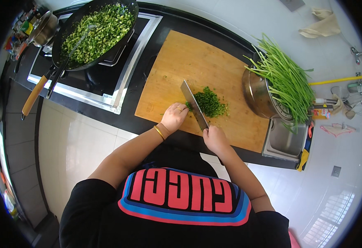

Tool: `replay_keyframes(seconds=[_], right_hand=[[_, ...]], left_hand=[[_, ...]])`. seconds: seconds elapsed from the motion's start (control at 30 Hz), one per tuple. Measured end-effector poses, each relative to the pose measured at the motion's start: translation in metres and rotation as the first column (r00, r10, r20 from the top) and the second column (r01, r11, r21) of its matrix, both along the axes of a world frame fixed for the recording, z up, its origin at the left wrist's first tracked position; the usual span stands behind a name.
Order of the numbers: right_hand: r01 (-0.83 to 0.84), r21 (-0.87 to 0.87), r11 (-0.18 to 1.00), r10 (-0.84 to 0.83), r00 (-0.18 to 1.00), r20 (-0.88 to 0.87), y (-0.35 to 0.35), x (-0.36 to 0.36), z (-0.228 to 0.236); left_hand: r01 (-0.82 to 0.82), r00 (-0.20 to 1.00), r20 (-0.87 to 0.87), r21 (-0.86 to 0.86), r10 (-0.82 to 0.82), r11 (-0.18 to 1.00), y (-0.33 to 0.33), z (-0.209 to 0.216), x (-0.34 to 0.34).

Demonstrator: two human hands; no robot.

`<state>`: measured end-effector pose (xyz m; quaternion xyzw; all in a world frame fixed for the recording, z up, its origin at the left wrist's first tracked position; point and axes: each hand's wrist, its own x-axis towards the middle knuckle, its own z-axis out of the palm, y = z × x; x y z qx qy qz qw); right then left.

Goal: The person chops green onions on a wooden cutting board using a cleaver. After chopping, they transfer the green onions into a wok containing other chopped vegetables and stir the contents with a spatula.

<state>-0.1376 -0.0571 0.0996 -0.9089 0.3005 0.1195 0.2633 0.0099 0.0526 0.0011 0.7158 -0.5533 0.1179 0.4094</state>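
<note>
My right hand [215, 138] is closed around the handle of a cleaver [194, 104], whose broad blade stands on edge on a wooden cutting board [177, 53]. To the blade's right lies a small heap of finely chopped green chives [210, 103]. On its left side my left hand [175, 117], with a gold bangle at the wrist, has its fingers curled close to the steel. A short tuft of chives [189, 106] shows at those fingertips; the rest of what they press on is hidden beneath the hand.
A steel pot [255, 95] at the board's right carries a large bunch of long chives [286, 78]. Beside it is a sink [287, 138]. At upper left, a wok [57, 49] full of chopped greens, with a spatula inside, sits on a cooktop [119, 70]. A saucepan [44, 31] stands beyond.
</note>
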Motion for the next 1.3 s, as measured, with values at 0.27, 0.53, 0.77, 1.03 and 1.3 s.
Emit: replay_keyframes(seconds=[0.27, 0.53, 0.77, 1.03, 1.3], right_hand=[[0.054, 0.018, 0.998, -0.056, 0.991, 0.122, -0.001, 0.042, -0.019], [0.064, 0.1, 0.993, -0.081, 0.98, 0.181, -0.013, 0.024, 0.002], [0.008, 0.015, 1.0, -0.008, 1.0, 0.001, -0.002, -0.001, 0.006], [0.026, 0.064, 0.998, -0.025, 0.999, -0.028, 0.0, 0.013, -0.003], [0.182, 0.202, 0.962, -0.211, 0.968, 0.133, -0.015, 0.04, -0.041]], left_hand=[[0.023, 1.0, -0.008, 0.017, -0.023, 1.0, -0.003, -0.003, 0.001], [0.016, 1.0, 0.011, 0.018, -0.016, 1.0, 0.003, 0.0, 0.005], [0.01, 1.0, -0.004, -0.011, -0.01, 1.0, 0.001, 0.0, 0.002], [0.043, 0.999, 0.008, 0.022, -0.043, 0.999, 0.001, 0.001, 0.004], [0.052, 0.985, -0.173, 0.121, -0.03, 0.991, 0.004, 0.011, 0.008]])
